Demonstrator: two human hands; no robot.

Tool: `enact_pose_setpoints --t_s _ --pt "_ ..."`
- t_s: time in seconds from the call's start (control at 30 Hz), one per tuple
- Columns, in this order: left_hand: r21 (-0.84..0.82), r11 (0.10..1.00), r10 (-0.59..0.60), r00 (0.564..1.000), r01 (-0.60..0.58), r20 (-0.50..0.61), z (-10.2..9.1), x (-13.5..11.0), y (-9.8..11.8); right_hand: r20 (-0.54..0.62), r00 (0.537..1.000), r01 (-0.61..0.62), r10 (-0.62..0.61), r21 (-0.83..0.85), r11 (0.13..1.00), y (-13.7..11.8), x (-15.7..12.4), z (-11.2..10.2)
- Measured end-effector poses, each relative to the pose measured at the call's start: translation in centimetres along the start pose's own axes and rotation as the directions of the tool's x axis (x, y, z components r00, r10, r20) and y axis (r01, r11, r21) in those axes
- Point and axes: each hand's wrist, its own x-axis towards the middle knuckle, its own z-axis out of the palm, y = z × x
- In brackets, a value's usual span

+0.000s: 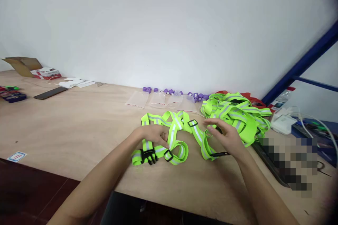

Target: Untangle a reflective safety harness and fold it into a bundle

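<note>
A neon-yellow reflective strap harness (176,126) with grey stripes and black buckles lies spread on the wooden table (79,126) in front of me. My left hand (154,136) rests on its left part, fingers closed on a strap near the black clip (148,155). My right hand (226,135) hovers over the harness's right loop, fingers spread and slightly curled, holding nothing that I can see. A black slider (192,123) sits between the hands.
A heap of more neon harnesses (235,112) lies at the back right. Clear plastic bags (161,99) and purple small parts (171,91) line the wall. A cardboard box (22,65), papers and a dark flat object sit far left. White adapter and cables at the right.
</note>
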Motion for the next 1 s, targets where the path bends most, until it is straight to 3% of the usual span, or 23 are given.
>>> enact_pose_setpoints --t_s 0.07,0.17,0.23,0.3,0.37,0.43,0.5,0.57,0.63,0.77,0.9,1.0 --pt "0.037 0.999 0.020 0.998 -0.018 -0.064 0.4 0.3 0.1 0.148 0.977 0.170 -0.152 -0.115 0.979 -2.1 -0.5 1.8" --pt "-0.002 1.000 0.018 1.000 -0.019 -0.023 0.5 0.5 -0.2 0.460 0.831 0.426 -0.313 -0.165 0.890 -4.1 -1.4 5.3" --pt "-0.058 0.998 0.014 1.000 -0.012 0.028 0.4 0.6 -0.5 0.549 0.749 0.544 -0.371 -0.190 0.817 -4.3 -2.0 7.3" --pt "-0.088 0.996 -0.013 0.999 0.017 0.048 0.4 0.6 -0.8 0.574 0.715 0.596 -0.400 -0.202 0.777 -3.9 -2.5 8.5" --pt "-0.089 0.995 -0.042 0.998 0.047 0.048 0.5 0.6 -0.8 0.538 0.737 0.565 -0.409 -0.157 0.810 -3.1 -2.5 8.8" --pt "-0.094 0.994 -0.044 0.998 0.047 0.041 0.6 0.6 -0.6 0.427 0.824 0.432 -0.372 -0.048 0.901 -2.3 -2.3 8.5" --pt "-0.114 0.992 -0.051 0.997 0.057 0.050 0.6 0.4 -0.2 0.281 0.931 0.212 -0.234 0.105 0.972 -1.6 -1.9 7.8" --pt "-0.117 0.987 -0.099 0.991 0.110 0.095 0.5 0.2 0.2 0.130 0.991 0.006 -0.043 0.277 0.961 -1.1 -1.5 7.3" --pt "-0.110 0.987 -0.106 0.988 0.119 0.114 0.5 0.0 0.6 0.025 0.994 -0.110 0.110 0.444 0.889 -0.8 -1.2 7.1" --pt "-0.066 0.991 0.115 0.993 -0.115 -0.003 0.9 -0.1 1.5 -0.004 0.981 -0.151 0.192 0.605 0.782 -0.5 -1.1 7.3" --pt "0.208 0.960 0.222 0.964 -0.189 -0.146 2.2 0.4 2.3 0.002 0.991 -0.117 0.131 0.455 0.883 -0.6 -1.1 7.6" --pt "0.334 0.899 0.339 0.933 -0.282 -0.123 3.3 0.8 2.7 0.023 0.998 -0.063 0.060 0.230 0.971 -0.8 -1.3 7.6"
